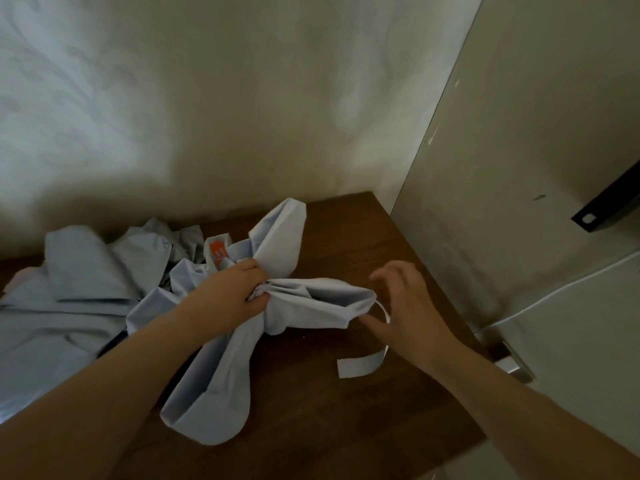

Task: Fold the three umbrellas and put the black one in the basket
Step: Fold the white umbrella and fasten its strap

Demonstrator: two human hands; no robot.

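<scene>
A pale blue umbrella (221, 341) lies crumpled on the brown table (346, 393), the left hand (232, 289) gripping its bunched canopy; its strap (363, 365) trails toward the right edge, apparently touched by the spread-fingered right hand (405, 313)

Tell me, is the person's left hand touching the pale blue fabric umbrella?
Touching. The head view shows the left hand gripping the bunched canopy of the pale blue fabric umbrella, fingers curled round its folds.

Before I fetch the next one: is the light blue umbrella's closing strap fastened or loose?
Loose. The strap trails free on the wooden table, while the left hand bunches the canopy.
</scene>
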